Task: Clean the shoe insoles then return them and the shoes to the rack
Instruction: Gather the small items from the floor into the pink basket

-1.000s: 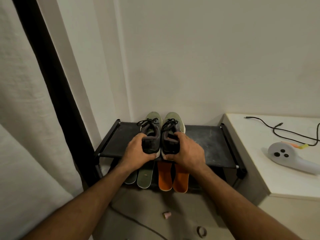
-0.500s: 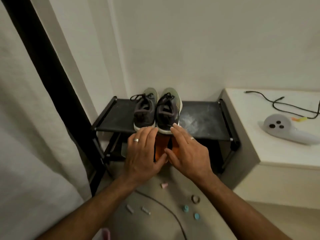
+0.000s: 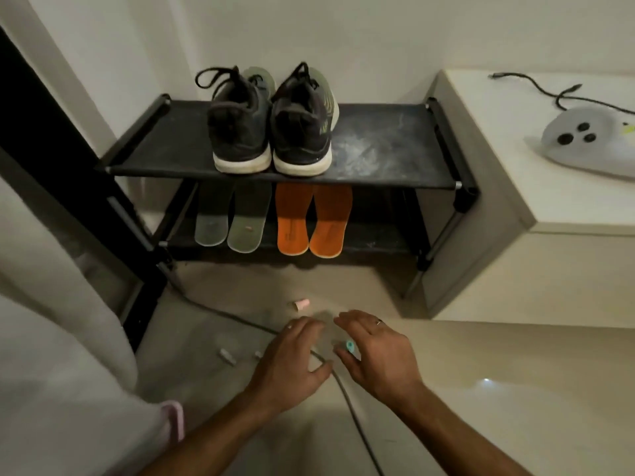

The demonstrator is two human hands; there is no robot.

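Drawn back off the dark lace-up trainers (image 3: 271, 132) on the black rack (image 3: 378, 149), left hand (image 3: 292, 365) and right hand (image 3: 378, 355), each grip loose and empty; grey-green insoles (image 3: 228, 218), orange insoles (image 3: 314, 221) below; seemingly finished, nothing left.

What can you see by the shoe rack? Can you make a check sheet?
Surface: black two-shelf rack; top shelf looks dusty.
Job's things: pair of shoes on top shelf, heels outward; green insoles and orange insoles on lower shelf.
Clutter: pink cap, teal cap and small pale bits on floor.
Hands: left hand and right hand open, holding nothing, above floor.
Cables: dark cable across floor; another black cable on cabinet.
Surroundings: white cabinet with white device; curtain at left.
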